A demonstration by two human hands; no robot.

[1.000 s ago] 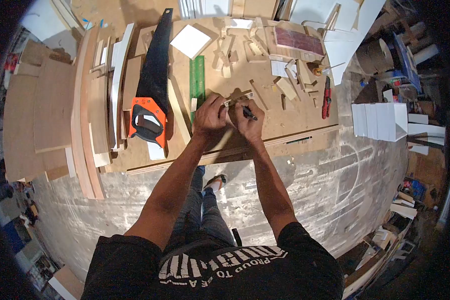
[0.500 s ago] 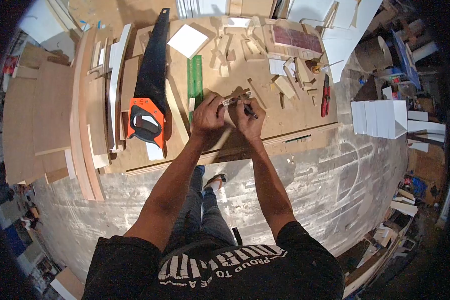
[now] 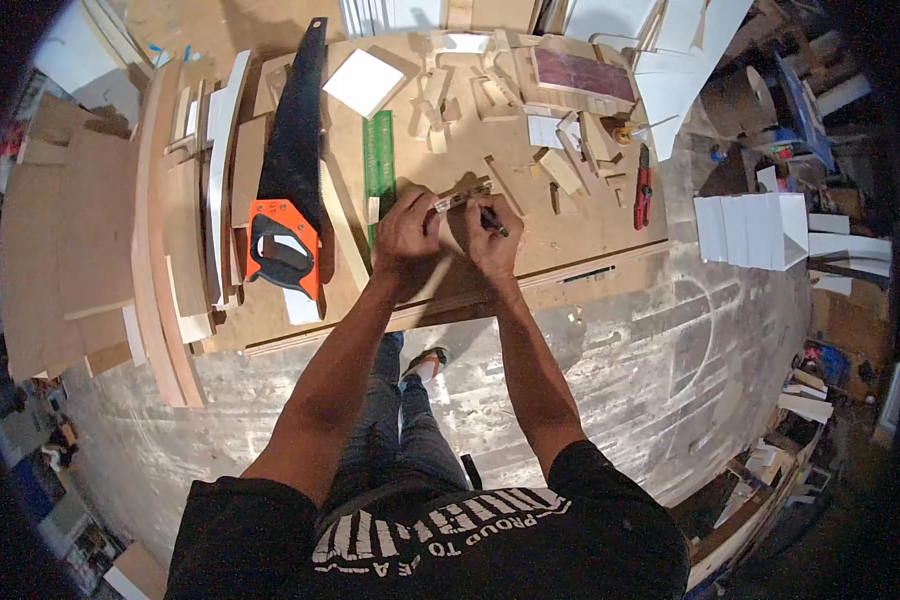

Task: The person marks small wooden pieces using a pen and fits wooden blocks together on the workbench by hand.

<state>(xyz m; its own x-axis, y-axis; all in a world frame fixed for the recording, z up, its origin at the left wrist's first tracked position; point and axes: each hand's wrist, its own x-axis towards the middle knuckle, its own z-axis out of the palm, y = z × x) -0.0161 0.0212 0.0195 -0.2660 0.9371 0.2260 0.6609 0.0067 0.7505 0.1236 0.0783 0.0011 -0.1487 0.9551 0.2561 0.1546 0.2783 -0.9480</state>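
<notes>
My right hand (image 3: 494, 240) is closed around a dark pen (image 3: 493, 221), its tip end hidden by the fingers. Close by on the left, my left hand (image 3: 406, 230) pinches a small, pale, shiny strip (image 3: 449, 202) that reaches toward the right fingers. Its exact kind is too small to make out. Beyond the fingertips lies a small wooden piece (image 3: 481, 186), partly covered. A green ruler (image 3: 379, 150) runs away from me just past my left hand. Both hands are low over the brown workbench (image 3: 590, 225), near its front edge.
A handsaw with an orange handle (image 3: 283, 255) lies left of a wooden strip (image 3: 342, 225). Long boards (image 3: 155, 230) stack farther left. Wood offcuts (image 3: 560, 170), a white square (image 3: 363, 83), a maroon-faced block (image 3: 583, 74) and a red utility knife (image 3: 643, 188) lie across the bench.
The whole view has shifted slightly, with the bench things sitting a little farther left. Both hands keep nearly the same pose and hold on the strip and the pen.
</notes>
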